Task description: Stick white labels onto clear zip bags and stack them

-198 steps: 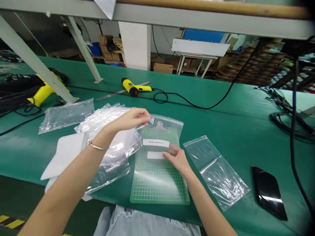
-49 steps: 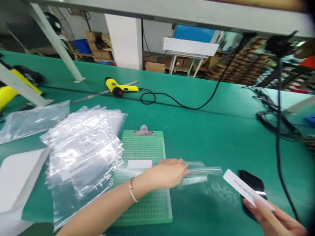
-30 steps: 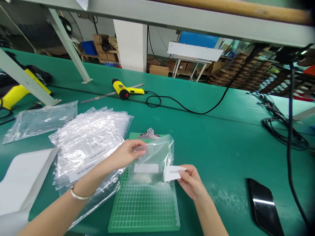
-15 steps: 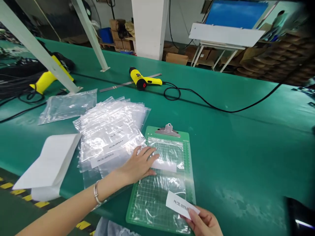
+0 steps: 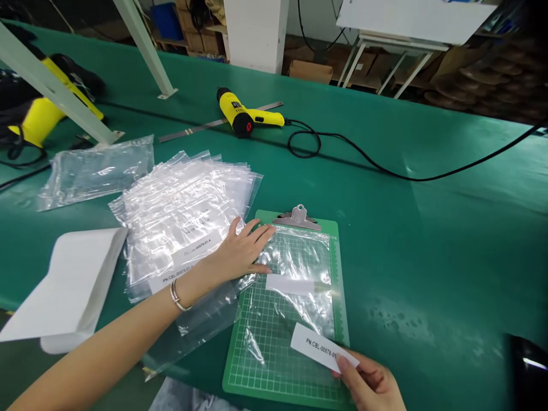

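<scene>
A green clipboard [image 5: 342,319] with a gridded face and a metal clip [image 5: 298,218] lies on the table. On it rests a clear zip bag [image 5: 295,251] with a white strip [image 5: 291,283] across its middle. My left hand [image 5: 242,251], fingers spread, touches the bag's upper left part. Over the lower right of the board, my right hand [image 5: 370,379] pinches a white label [image 5: 319,346] printed with a PN:CBL number. Left of the board is a fanned pile of clear bags [image 5: 180,200], several bearing printed labels.
A yellow heat gun [image 5: 240,117] lies across a metal ruler [image 5: 184,133], its black cable [image 5: 385,170] running right. Folded white paper [image 5: 72,285] and another clear bag [image 5: 98,171] are at left, near a white metal post [image 5: 64,85]. A dark object [image 5: 528,371] stands at lower right.
The camera view has shifted. My left hand has moved up the bag toward its top left, and the strip under it shows more fully. My right hand still holds the label.
</scene>
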A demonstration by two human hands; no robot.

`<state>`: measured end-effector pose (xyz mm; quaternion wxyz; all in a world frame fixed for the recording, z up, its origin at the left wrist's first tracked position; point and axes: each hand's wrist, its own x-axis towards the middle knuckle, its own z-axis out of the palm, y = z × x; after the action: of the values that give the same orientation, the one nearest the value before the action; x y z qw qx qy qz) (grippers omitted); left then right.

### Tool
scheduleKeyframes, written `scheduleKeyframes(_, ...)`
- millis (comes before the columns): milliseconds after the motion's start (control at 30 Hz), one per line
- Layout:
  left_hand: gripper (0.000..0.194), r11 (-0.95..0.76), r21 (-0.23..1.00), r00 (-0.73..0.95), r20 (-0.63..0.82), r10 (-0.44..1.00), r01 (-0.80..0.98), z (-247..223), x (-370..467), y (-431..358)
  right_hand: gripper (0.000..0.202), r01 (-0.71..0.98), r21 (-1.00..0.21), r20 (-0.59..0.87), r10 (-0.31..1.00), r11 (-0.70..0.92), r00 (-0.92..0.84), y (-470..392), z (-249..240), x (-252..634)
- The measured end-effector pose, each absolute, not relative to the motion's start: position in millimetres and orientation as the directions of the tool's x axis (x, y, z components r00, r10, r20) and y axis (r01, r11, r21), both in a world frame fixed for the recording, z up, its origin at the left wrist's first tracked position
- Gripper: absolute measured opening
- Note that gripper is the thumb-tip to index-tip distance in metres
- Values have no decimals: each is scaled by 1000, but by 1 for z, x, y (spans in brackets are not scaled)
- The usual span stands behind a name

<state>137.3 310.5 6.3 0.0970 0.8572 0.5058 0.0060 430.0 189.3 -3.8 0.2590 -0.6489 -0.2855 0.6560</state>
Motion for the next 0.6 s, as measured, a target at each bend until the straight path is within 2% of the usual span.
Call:
scheduleKeyframes(200, 106, -421, 255, 474, -204, 856, 870, 11, 130, 314, 36, 31, -685, -728, 685, -728, -20, 196, 2, 432)
scheduleKeyframes(433, 103, -406, 260, 472, -292, 832, 876, 15, 128, 314, 34, -43, -583, -812, 584, -811, 5, 197, 0, 432)
scheduleKeyframes(600, 99, -379, 286, 458, -303, 835, 880, 18, 129, 314, 29, -35, -592, -806, 592, -805, 12, 201, 6, 426)
